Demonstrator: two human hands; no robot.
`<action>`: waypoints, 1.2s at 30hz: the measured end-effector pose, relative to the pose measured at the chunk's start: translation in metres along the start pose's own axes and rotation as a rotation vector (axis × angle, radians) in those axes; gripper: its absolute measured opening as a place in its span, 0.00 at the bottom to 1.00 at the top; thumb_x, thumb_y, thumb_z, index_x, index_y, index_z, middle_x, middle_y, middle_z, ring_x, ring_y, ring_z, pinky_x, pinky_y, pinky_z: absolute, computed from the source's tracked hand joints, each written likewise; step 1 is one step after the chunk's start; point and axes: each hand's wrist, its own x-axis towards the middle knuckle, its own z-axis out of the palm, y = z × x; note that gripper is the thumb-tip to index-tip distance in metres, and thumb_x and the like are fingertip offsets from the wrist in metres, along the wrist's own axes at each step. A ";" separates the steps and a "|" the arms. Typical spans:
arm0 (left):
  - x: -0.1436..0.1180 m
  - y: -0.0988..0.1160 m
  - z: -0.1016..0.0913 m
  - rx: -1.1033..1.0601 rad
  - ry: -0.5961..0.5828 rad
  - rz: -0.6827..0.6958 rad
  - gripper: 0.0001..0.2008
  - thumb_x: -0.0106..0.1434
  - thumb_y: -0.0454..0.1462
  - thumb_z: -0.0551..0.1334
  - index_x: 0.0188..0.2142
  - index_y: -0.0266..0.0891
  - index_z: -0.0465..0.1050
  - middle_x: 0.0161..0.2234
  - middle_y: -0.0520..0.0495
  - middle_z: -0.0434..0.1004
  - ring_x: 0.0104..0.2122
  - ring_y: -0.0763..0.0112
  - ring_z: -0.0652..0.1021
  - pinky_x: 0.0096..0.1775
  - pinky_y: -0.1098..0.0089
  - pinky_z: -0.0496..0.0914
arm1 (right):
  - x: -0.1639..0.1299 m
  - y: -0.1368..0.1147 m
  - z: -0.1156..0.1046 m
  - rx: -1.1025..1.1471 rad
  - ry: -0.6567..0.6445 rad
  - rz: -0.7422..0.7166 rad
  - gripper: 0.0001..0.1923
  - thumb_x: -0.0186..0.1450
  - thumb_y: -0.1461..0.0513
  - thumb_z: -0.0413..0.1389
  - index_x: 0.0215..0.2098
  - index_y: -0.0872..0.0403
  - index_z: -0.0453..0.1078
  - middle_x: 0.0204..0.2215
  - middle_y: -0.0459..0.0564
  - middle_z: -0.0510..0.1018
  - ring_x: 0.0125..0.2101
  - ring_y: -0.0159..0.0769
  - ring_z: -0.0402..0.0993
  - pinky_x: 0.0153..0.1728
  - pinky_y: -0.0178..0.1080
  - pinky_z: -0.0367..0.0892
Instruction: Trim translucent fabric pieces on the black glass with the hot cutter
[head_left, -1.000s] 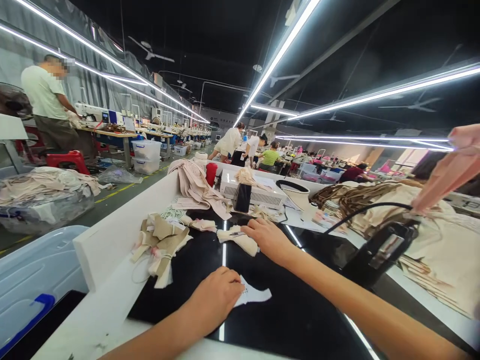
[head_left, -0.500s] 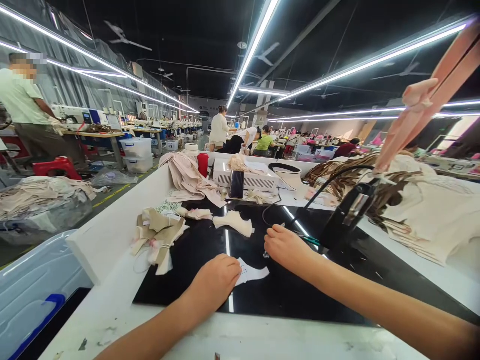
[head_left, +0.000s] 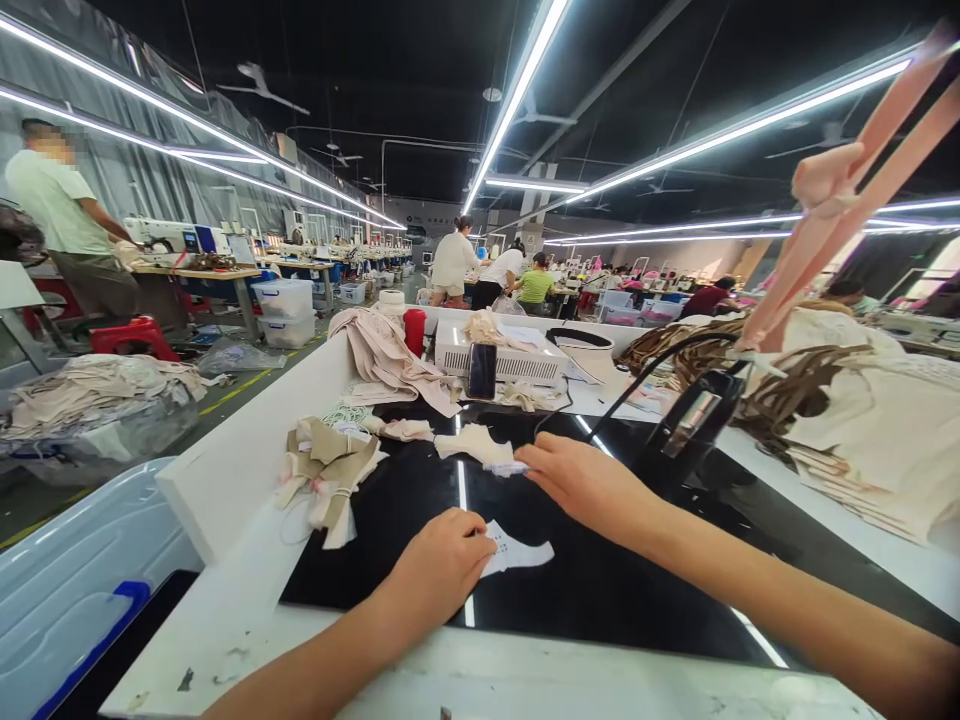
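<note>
On the shiny black board [head_left: 585, 600] lies a small white curved cut piece [head_left: 529, 555] with rows of dark dots near its left end. My left hand [head_left: 442, 560] has its fingers curled and closed on that end, covering part of it. Farther back, my right hand [head_left: 577, 480] is closed in a pinch. From its fingertips a small pale, see-through piece [head_left: 506, 468] sticks out to the left, and I cannot make out its kind. It meets the right edge of a cream fabric piece [head_left: 472, 440] lying on the board.
Beige and olive fabric scraps [head_left: 330, 475] lie left of the board. A phone [head_left: 482, 370] leans against a white vented box [head_left: 517, 350]. A black handheld device [head_left: 694, 415] with a cable stands at right, beside stacked cream fabric [head_left: 877, 430]. A blue lidded bin [head_left: 97, 560] is at left.
My right hand has moved left and slightly up to the cream fabric piece, and the pale piece now shows at its fingertips. My left hand stays on the white cut piece. The view has shifted slightly.
</note>
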 end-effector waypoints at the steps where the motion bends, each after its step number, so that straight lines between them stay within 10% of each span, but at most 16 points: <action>1: 0.000 0.000 -0.001 -0.002 -0.007 -0.002 0.10 0.70 0.29 0.60 0.42 0.41 0.80 0.45 0.46 0.78 0.45 0.65 0.77 0.49 0.64 0.74 | 0.000 -0.008 -0.003 0.112 0.051 0.052 0.06 0.67 0.62 0.55 0.37 0.52 0.74 0.26 0.45 0.70 0.27 0.35 0.66 0.31 0.37 0.61; 8: -0.001 0.000 0.000 -0.004 -0.037 0.020 0.12 0.70 0.30 0.60 0.47 0.44 0.80 0.48 0.45 0.77 0.47 0.63 0.76 0.50 0.62 0.74 | -0.009 -0.041 0.015 0.854 0.242 0.368 0.33 0.70 0.39 0.44 0.30 0.56 0.76 0.22 0.46 0.70 0.23 0.32 0.67 0.26 0.35 0.65; 12: -0.002 0.000 0.000 -0.007 -0.049 0.028 0.12 0.69 0.30 0.61 0.47 0.45 0.80 0.48 0.45 0.76 0.48 0.62 0.75 0.50 0.61 0.73 | -0.019 -0.036 0.044 1.087 0.283 0.518 0.33 0.64 0.36 0.51 0.27 0.55 0.75 0.12 0.38 0.56 0.15 0.28 0.55 0.20 0.33 0.59; 16: -0.002 0.004 -0.002 0.025 -0.065 0.020 0.11 0.69 0.32 0.62 0.48 0.46 0.79 0.48 0.46 0.77 0.47 0.63 0.75 0.51 0.63 0.73 | -0.031 -0.033 0.064 1.310 0.286 0.623 0.29 0.62 0.38 0.57 0.41 0.54 0.76 0.27 0.49 0.80 0.24 0.32 0.73 0.28 0.36 0.72; 20: -0.001 0.007 -0.001 0.059 -0.089 0.025 0.09 0.70 0.35 0.61 0.48 0.46 0.79 0.48 0.48 0.77 0.46 0.64 0.75 0.50 0.64 0.73 | -0.034 -0.025 0.082 1.552 0.345 0.740 0.23 0.51 0.47 0.72 0.37 0.49 0.74 0.29 0.43 0.78 0.29 0.31 0.73 0.33 0.34 0.77; 24: -0.001 0.006 0.003 0.102 -0.077 0.052 0.10 0.73 0.37 0.57 0.47 0.45 0.79 0.49 0.49 0.77 0.46 0.65 0.74 0.51 0.66 0.71 | -0.031 -0.015 0.101 1.536 0.251 0.652 0.16 0.57 0.50 0.70 0.28 0.48 0.69 0.17 0.38 0.64 0.20 0.28 0.63 0.26 0.31 0.72; 36: 0.000 0.006 0.004 0.191 -0.033 0.125 0.11 0.75 0.38 0.56 0.44 0.44 0.78 0.45 0.49 0.78 0.45 0.70 0.76 0.48 0.69 0.71 | -0.024 -0.003 0.108 1.038 0.177 0.587 0.19 0.62 0.46 0.59 0.21 0.48 0.66 0.18 0.43 0.69 0.16 0.33 0.67 0.18 0.38 0.65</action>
